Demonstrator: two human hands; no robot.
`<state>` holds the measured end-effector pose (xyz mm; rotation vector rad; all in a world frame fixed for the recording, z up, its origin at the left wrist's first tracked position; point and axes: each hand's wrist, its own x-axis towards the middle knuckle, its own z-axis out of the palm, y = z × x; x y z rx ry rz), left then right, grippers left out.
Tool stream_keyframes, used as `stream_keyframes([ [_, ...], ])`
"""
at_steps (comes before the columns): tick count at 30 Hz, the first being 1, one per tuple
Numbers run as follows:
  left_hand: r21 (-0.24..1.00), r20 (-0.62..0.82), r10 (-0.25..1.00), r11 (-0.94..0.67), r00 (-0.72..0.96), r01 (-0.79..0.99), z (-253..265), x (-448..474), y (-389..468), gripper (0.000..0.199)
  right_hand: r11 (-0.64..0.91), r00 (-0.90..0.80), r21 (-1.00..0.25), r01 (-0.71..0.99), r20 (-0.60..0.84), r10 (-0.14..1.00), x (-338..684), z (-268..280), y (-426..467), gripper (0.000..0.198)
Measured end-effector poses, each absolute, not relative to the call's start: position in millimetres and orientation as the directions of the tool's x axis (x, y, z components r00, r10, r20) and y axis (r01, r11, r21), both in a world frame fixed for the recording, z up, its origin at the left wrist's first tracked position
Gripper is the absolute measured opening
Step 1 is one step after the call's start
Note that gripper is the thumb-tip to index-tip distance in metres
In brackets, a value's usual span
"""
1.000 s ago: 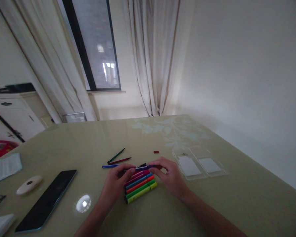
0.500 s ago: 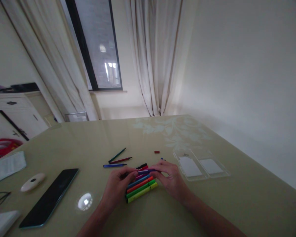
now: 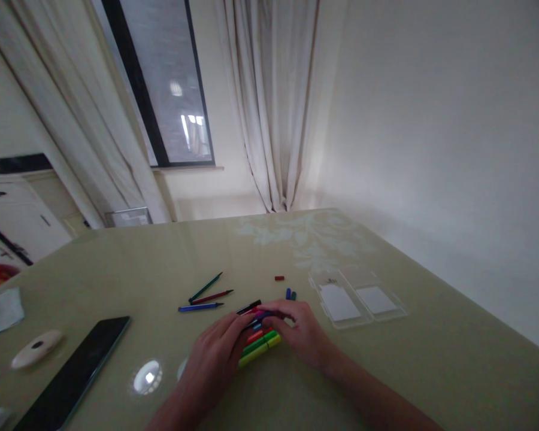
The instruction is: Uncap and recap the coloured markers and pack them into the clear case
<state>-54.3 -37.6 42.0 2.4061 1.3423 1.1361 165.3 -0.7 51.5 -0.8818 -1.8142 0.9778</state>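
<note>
My right hand (image 3: 300,330) pinches a purple felt-tip pen (image 3: 264,317) between thumb and fingers. From the other side, my left hand (image 3: 220,347) reaches over, its fingertips closed at the same pen and its back hiding much of what is below. Beneath both hands lies a row of capped felt-tip pens, among them a yellow-green pen (image 3: 261,351), a red pen (image 3: 254,337) and a black pen (image 3: 248,307). Left of the row are three uncapped pens: a dark green pen (image 3: 206,287), a dark red pen (image 3: 212,297) and a blue pen (image 3: 200,307).
Loose caps lie beyond my right hand: a red cap (image 3: 279,278), a blue cap (image 3: 288,294) and a green cap (image 3: 293,296). An open clear plastic case (image 3: 366,317) rests to the right. At left are a black phone (image 3: 78,371) and a pale oval object (image 3: 36,349).
The view has swung slightly right. My left hand has turned and moved over the row, covering more pens. The blue and green caps show more fully beyond my right hand.
</note>
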Motion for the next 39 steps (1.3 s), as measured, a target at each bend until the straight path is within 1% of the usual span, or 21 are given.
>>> stream_keyframes([
  [2, 0.426, 0.546, 0.766, -0.603, 0.34, 0.674, 42.6, -54.5, -38.1, 0.033, 0.417, -0.375, -0.896, 0.154, 0.337, 0.863, 163.8, 52.0, -2.6, 0.024],
  [4, 0.423, 0.523, 0.772, -0.603, 0.361, 0.676, 44.8, -54.9, -38.2, 0.034, 0.36, -0.374, -0.926, 0.114, 0.296, 0.879, 162.8, 52.8, -4.2, 0.025],
  [7, 0.454, 0.469, 0.806, -0.571, 0.362, 0.684, 48.8, -55.0, -37.9, 0.034, 0.299, -0.379, -0.951, 0.073, 0.251, 0.891, 161.6, 52.8, -6.0, 0.025],
  [12, 0.52, 0.419, 0.829, -0.553, 0.37, 0.651, 51.9, -56.2, -36.2, 0.034, 0.296, -0.41, -0.954, 0.039, 0.255, 0.876, 160.9, 49.5, -5.0, 0.027],
  [15, 0.525, 0.414, 0.827, -0.559, 0.381, 0.642, 51.9, -57.2, -35.7, 0.034, 0.303, -0.418, -0.952, 0.047, 0.257, 0.871, 161.7, 48.2, -4.0, 0.029],
  [17, 0.49, 0.414, 0.821, -0.564, 0.392, 0.665, 51.2, -57.3, -36.0, 0.033, 0.319, -0.408, -0.945, 0.072, 0.264, 0.874, 161.8, 48.1, -4.3, 0.028],
  [20, 0.392, 0.421, 0.807, -0.573, 0.413, 0.72, 48.8, -56.1, -36.6, 0.032, 0.391, -0.383, -0.91, 0.14, 0.314, 0.869, 160.5, 48.7, -6.4, 0.023],
  [23, 0.304, 0.429, 0.787, -0.588, 0.444, 0.75, 44.5, -54.9, -36.2, 0.028, 0.465, -0.403, -0.865, 0.189, 0.363, 0.84, 157.6, 49.5, -9.0, 0.019],
  [25, 0.271, 0.422, 0.779, -0.597, 0.465, 0.755, 41.7, -54.9, -35.5, 0.028, 0.495, -0.424, -0.843, 0.208, 0.379, 0.823, 155.9, 50.5, -10.3, 0.019],
  [31, 0.216, 0.366, 0.793, -0.581, 0.486, 0.785, 40.8, -58.1, -34.8, 0.03, 0.497, -0.457, -0.832, 0.245, 0.353, 0.817, 154.7, 53.9, -11.6, 0.029],
  [35, 0.157, 0.326, 0.808, -0.558, 0.491, 0.815, 39.1, -59.5, -33.3, 0.03, 0.461, -0.447, -0.854, 0.242, 0.323, 0.834, 153.1, 53.5, -11.3, 0.029],
  [39, 0.21, 0.35, 0.805, -0.566, 0.479, 0.797, 32.0, -57.6, -30.1, 0.031, 0.429, -0.414, -0.869, 0.247, 0.305, 0.858, 150.8, 52.2, -11.0, 0.024],
])
